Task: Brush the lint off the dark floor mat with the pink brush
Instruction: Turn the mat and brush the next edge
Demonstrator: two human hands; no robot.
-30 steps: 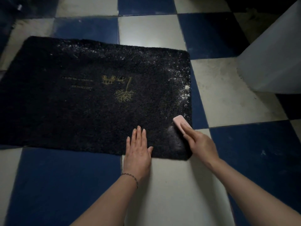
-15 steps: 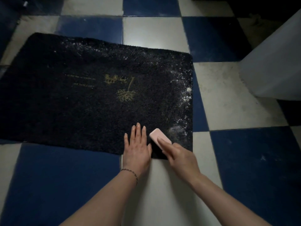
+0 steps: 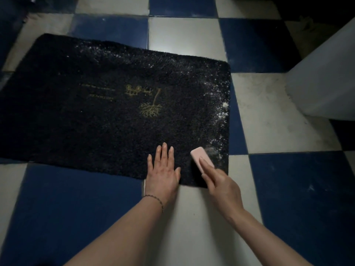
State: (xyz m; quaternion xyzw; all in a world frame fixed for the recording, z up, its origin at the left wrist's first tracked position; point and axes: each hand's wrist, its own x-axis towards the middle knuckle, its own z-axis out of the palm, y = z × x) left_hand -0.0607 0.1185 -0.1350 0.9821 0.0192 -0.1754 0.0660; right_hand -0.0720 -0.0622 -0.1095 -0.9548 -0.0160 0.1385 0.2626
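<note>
Two bare forearms enter from 6 o'clock over a floor (image 3: 192, 217) of blue and white tiles. The left wrist carries a thin bracelet (image 3: 154, 199).

The left hand (image 3: 163, 171) lies palm-down across the mat's near edge. Its fingers (image 3: 164, 152) are straight and slightly spread, pressed flat on the pile, with the heel of the hand on the tile.

At 3 o'clock of the left hand, just beside it, the right hand (image 3: 221, 187) grips the brush (image 3: 200, 156). One finger lies straight along the pink back; the others curl round the near end. The brush rests on the mat near its near right corner and points toward 11 o'clock.

The mat (image 3: 96, 121) is dark, rectangular and flat on the floor. White lint (image 3: 221, 116) speckles its right edge from beside the brush toward 12 o'clock, then thins along the far edge. A gold emblem (image 3: 150, 104) with faint lettering sits near the mat's centre.

At 2 o'clock a pale object (image 3: 326, 83) stands on the floor, well apart from the mat.
</note>
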